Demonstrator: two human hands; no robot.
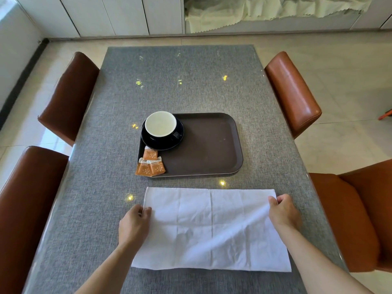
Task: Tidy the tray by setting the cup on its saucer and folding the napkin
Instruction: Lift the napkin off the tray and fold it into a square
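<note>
Head view: hands point(135, 221) pinching napkin point(212, 230)

Print on 3 orange sachets point(150, 164) too small to read. Cup point(160, 124) hiding middle of saucer point(162, 143). Both forearms cut off at bottom edge. Left hand point(134, 224) and right hand point(283, 211) fingertips tucked under napkin point(212, 230) edges, out of sight. Near chairs cropped by side edges.

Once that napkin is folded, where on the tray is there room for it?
The tray's right half is bare. Its left side is crowded: cup on saucer at the far corner, orange packets at the near corner.
</note>
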